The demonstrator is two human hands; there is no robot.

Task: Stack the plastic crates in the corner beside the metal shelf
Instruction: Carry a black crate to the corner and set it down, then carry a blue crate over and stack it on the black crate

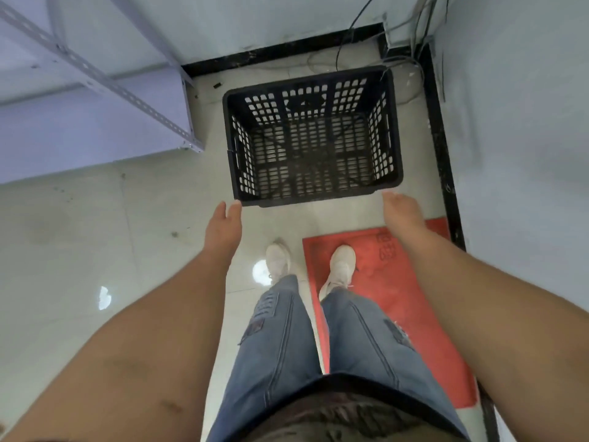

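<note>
A black perforated plastic crate sits upright and empty on the tiled floor in the corner, to the right of the grey metal shelf. My left hand hovers just short of the crate's near left corner, fingers straight and holding nothing. My right hand is just below the near right corner, fingers extended, also holding nothing. I cannot tell whether either set of fingertips touches the rim.
A red mat lies on the floor under my right foot, along the right wall. Black baseboard lines both walls, and loose cables hang in the corner behind the crate. Pale tiles stretch to the left.
</note>
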